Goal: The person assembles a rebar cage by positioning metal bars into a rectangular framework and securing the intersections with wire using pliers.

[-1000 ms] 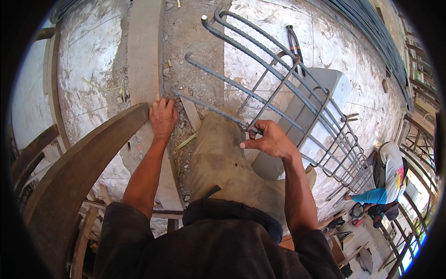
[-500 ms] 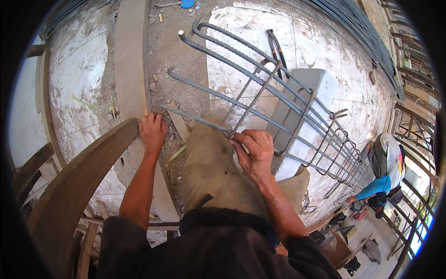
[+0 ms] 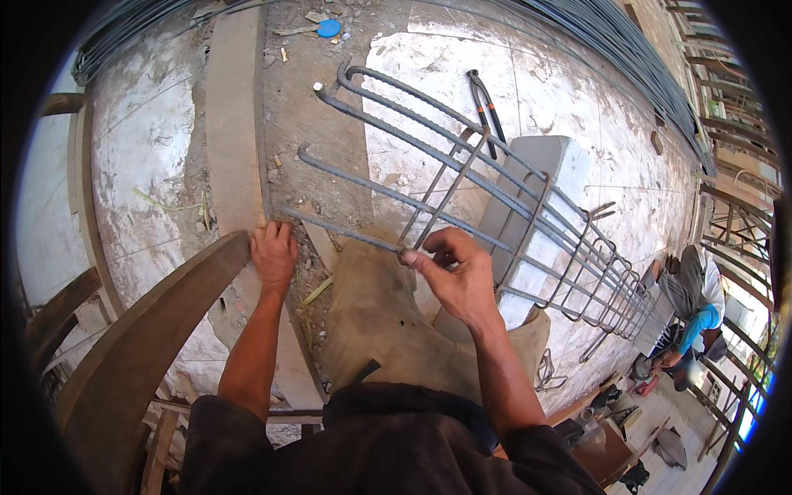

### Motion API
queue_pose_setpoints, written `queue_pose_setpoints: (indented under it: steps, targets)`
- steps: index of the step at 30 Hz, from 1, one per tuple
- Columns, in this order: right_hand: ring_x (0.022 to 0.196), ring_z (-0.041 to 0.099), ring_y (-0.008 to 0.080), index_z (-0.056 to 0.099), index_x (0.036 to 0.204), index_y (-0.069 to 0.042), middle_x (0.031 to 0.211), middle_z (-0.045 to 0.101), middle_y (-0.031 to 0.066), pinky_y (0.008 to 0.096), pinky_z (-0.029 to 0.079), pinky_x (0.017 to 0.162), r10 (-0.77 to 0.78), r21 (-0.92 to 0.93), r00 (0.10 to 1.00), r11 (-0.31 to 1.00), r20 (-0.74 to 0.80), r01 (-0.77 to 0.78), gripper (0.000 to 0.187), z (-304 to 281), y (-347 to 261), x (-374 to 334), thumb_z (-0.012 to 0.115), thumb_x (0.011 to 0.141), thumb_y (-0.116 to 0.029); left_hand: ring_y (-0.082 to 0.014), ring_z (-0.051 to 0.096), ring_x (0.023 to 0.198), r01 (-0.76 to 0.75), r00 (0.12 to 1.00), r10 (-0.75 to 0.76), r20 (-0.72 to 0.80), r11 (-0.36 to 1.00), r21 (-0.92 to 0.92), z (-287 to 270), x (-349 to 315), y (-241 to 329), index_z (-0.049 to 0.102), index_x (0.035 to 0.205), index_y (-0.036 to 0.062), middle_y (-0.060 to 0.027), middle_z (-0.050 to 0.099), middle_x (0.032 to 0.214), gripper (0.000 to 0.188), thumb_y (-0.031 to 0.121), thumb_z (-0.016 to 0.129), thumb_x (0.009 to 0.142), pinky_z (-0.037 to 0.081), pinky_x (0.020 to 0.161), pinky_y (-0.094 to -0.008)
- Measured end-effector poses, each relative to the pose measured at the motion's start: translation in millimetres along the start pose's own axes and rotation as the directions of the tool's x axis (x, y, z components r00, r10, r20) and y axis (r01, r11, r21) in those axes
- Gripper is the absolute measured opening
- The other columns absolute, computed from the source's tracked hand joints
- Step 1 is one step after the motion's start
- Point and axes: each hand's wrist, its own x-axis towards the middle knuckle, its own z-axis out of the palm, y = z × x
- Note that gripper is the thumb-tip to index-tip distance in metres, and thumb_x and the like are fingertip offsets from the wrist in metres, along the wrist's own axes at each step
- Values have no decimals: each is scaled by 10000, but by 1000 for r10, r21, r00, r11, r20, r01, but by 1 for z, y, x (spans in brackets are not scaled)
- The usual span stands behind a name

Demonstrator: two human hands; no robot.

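Observation:
A long rebar cage (image 3: 388, 194) of ribbed bars and square stirrups reaches from in front of me toward the far right. My right hand (image 3: 462, 276) pinches the near lower corner of the end stirrup (image 3: 444, 188) between thumb and fingers, where it meets the lowest bar. Its exact grip is partly hidden by the fingers. On the left, my left hand (image 3: 275, 254) has its fingers curled over a pale wooden plank (image 3: 235, 124), beside the end of a dark wooden beam (image 3: 157, 322). A grey block (image 3: 540, 169) stands under the cage.
Pincers (image 3: 483, 111) with black and orange handles lie beyond the cage. Bundled steel rods (image 3: 627, 70) run along the back right. A blue disc (image 3: 329, 29) lies among debris. At far right another person (image 3: 701, 305) crouches near tools. Loose stirrups (image 3: 549, 371) lie on the floor.
My right hand's fingers have lifted and spread a little at the same stirrup corner. My left hand stays on the plank. The other person has bent lower, and the view has shifted slightly.

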Motion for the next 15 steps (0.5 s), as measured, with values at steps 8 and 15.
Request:
queue_pose_setpoints:
  steps: [8,15]
  targets:
    - [722,733,216,741,1069,69,838,774,195,363,562,664,274,159,948,955,-159,-250,363,20,16,27,785,925,-261,-278,589,981,-7,1000,7,7,1000,-18,-2,2,1,699,988,169,-23,629,1040,181,141,738,814,479,857,-429]
    - [670,723,201,728,1009,75,796,761,176,362,552,641,267,182,948,955,-173,-236,303,22,13,29,761,935,-218,-281,587,981,-4,1000,4,-9,1000,-29,-1,0,1,708,1004,171,-32,624,1028,201,129,741,811,478,860,-429]
